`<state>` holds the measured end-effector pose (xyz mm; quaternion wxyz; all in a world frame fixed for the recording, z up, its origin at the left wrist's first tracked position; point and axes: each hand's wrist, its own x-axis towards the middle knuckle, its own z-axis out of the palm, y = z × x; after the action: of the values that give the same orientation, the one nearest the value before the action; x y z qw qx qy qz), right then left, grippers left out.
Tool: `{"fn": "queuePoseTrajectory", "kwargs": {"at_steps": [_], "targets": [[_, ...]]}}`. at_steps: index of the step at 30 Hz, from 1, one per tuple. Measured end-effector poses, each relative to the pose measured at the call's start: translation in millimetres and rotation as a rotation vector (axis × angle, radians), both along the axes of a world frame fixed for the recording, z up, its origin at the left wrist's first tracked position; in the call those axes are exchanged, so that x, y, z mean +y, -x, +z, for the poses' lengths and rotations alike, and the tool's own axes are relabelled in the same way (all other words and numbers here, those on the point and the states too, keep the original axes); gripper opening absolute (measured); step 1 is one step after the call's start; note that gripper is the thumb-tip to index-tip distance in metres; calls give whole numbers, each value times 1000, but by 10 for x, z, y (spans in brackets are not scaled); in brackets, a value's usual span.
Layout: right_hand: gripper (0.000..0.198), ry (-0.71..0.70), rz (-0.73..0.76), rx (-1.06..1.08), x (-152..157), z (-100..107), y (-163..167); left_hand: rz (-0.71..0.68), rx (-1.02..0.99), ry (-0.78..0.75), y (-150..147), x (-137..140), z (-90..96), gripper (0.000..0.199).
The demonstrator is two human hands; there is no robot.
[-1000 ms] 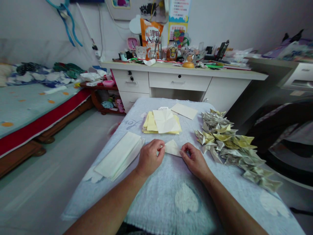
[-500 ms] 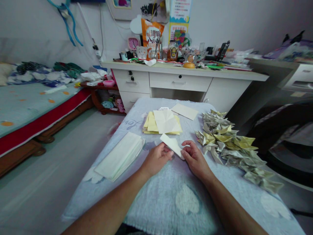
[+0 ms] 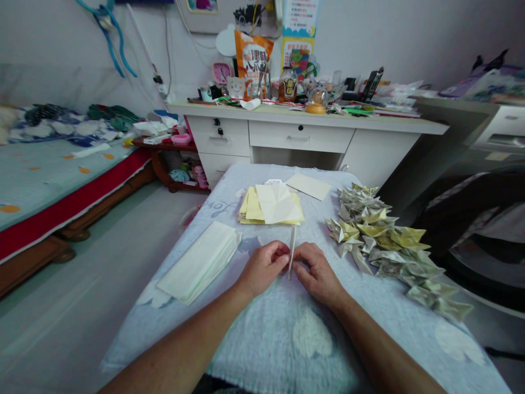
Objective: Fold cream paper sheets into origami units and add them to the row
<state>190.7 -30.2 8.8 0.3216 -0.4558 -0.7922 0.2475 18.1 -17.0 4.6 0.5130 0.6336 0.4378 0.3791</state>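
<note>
Between my hands a folded piece of white paper stands edge-on, so only its narrow side shows. My left hand pinches it from the left with bent fingers. From the right, my right hand grips its lower part, fingers curled. Just beyond lies a stack of yellow paper with a creased white sheet on top. A pile of long white folded paper rests to the left of my left hand. Many folded paper pieces, grey and yellow, lie in rows at the right.
The cloth-covered table spans the space before me. A cream card lies at its far side. Behind stands a cluttered white desk. A bed is at the left, a washing machine at the right.
The folded paper has turned from lying slanted with its face showing to upright and edge-on. My right hand has shifted left, closer to my left hand.
</note>
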Motion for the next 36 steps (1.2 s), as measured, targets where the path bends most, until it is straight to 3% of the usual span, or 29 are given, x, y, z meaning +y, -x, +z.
{"fn": "queuePoseTrajectory", "kwargs": {"at_steps": [4, 11, 21, 36], "targets": [[25, -1, 59, 47, -4, -7, -20, 66, 129, -166, -2, -36, 47, 3], [26, 117, 88, 238, 31, -117, -6, 118, 216, -412, 27, -60, 75, 12], [22, 255, 99, 310, 31, -84, -28, 55, 282, -466, -2, -90, 75, 25], [28, 222, 122, 299, 36, -78, -14, 63, 368, -444, 30, -86, 95, 14]]}}
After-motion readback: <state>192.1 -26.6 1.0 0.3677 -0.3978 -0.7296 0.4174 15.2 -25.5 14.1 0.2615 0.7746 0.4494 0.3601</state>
